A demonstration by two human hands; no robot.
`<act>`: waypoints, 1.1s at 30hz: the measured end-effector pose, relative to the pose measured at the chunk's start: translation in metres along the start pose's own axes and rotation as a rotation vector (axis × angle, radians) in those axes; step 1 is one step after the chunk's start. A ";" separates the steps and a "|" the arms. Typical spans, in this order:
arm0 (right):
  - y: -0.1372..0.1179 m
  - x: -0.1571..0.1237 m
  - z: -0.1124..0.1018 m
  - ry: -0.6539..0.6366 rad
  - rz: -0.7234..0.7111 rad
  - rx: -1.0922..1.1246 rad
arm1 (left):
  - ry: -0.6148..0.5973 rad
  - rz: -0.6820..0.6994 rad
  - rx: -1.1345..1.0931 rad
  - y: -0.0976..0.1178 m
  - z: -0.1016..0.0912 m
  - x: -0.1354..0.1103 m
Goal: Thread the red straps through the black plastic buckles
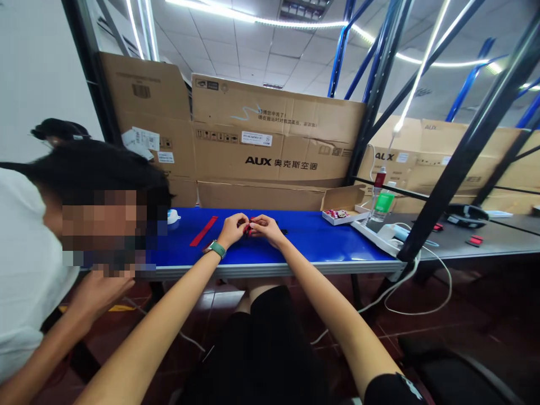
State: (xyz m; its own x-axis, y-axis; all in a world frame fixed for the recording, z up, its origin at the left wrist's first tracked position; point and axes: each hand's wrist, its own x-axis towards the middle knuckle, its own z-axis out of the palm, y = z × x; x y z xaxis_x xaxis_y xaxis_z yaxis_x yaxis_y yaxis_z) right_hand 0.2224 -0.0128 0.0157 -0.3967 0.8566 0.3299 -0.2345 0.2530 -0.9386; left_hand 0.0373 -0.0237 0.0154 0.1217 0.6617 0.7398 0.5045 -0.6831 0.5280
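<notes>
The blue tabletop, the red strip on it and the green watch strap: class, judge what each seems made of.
The blue tabletop looks like glossy painted or laminated sheet, since it shows long light reflections. The red strip seems to be plastic or stiff card, flat and dull; the view cannot settle which. The green watch strap looks like matte silicone rubber, smooth, without metal links.

Bright, bright overhead: LED strips point(295, 22) blazing above the blue tabletop point(320, 242), white glare streaking along its near edge! Soft, dim shadow beneath it, across the dark floor point(422, 298). Steel uprights point(476, 146) right of it bowing with wide-angle stretch. Sharp throughout, and a blocky pixelated patch point(101, 225) left of it.
</notes>
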 end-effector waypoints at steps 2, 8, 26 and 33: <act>0.000 0.000 0.003 -0.005 0.006 0.029 | -0.032 0.028 0.059 0.000 0.000 0.001; 0.001 0.003 0.004 -0.035 0.015 0.100 | -0.103 0.141 0.110 0.002 0.003 0.001; -0.006 -0.001 0.002 -0.024 0.082 0.138 | -0.065 0.189 0.265 0.003 0.002 0.003; -0.005 -0.001 0.003 -0.015 0.177 0.167 | -0.101 0.206 0.419 0.013 0.000 -0.001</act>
State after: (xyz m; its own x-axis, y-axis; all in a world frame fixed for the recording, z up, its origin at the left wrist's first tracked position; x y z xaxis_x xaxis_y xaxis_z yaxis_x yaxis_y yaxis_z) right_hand 0.2215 -0.0160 0.0201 -0.4573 0.8740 0.1646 -0.3028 0.0210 -0.9528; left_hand 0.0431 -0.0333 0.0214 0.3278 0.5665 0.7560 0.7598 -0.6337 0.1454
